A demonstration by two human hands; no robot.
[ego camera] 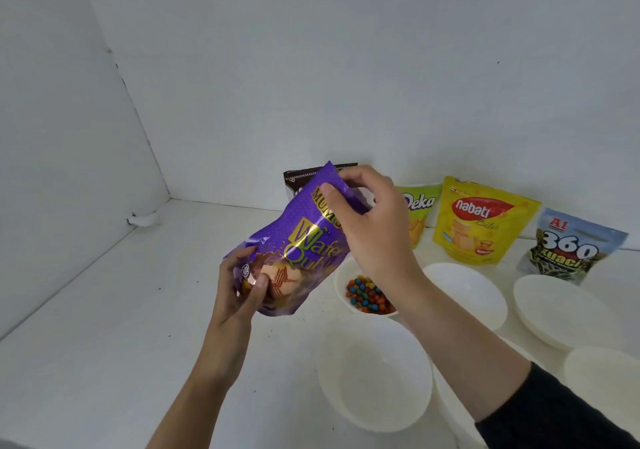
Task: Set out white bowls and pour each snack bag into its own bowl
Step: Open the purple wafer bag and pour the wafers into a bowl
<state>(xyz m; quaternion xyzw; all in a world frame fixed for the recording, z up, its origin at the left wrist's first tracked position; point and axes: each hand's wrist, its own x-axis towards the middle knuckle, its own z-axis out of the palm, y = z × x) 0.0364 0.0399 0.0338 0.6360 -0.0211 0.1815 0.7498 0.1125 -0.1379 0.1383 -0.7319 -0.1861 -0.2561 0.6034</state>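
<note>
A purple wafer bag (301,240) is held tilted in the air above the table. My left hand (242,289) grips its bottom corner and my right hand (367,220) pinches its top edge. Below the bag's right side sits a white bowl (341,284) holding colourful candies (367,294). An empty white bowl (375,372) lies nearest me, with more empty bowls (467,292) (561,310) to the right. Against the wall stand a green Deka bag (419,213), a yellow Nabati bag (481,223) and a blue 360 Kuaci bag (568,247).
A brown-and-white bag (298,178) stands behind the purple one, mostly hidden. Another white bowl (602,372) sits at the right edge. White walls close the table at the back and left. The white table surface (138,310) stretches to the left.
</note>
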